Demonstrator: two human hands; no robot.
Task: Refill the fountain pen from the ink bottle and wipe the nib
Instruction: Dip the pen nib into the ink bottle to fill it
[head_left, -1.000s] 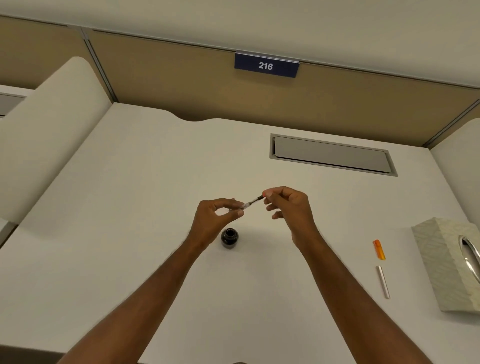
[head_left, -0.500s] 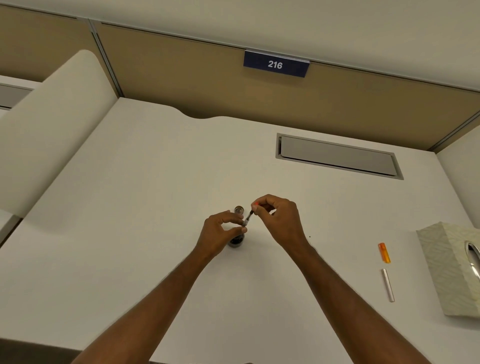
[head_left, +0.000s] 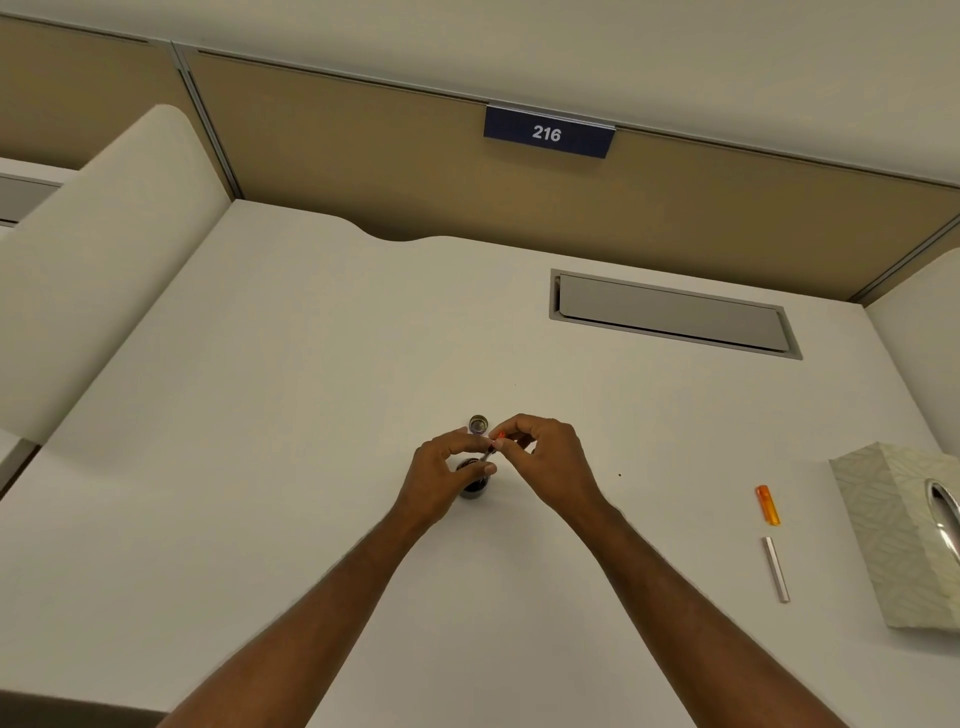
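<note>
A small dark ink bottle (head_left: 475, 487) stands open on the white desk, mostly behind my left hand (head_left: 441, 475), whose curled fingers and thumb wrap its top. Its round cap (head_left: 478, 424) lies just behind it. My right hand (head_left: 545, 457) pinches the upper end of the thin pen section (head_left: 491, 451), which has an orange tip at the fingers and points steeply down into the bottle mouth. The nib is hidden. An orange pen part (head_left: 767, 505) and a silver pen barrel (head_left: 775, 569) lie on the desk to the right.
A pale tissue box (head_left: 883, 530) with a shiny oval opening stands at the right edge. A grey cable hatch (head_left: 670, 314) is set into the desk behind. Tan partition walls with a "216" sign (head_left: 548, 132) close the back; a curved divider stands at the left.
The pen section went from nearly level above the bottle to steeply tilted with its lower end in the bottle mouth. Both hands came lower, and my left hand moved from the pen to the bottle.
</note>
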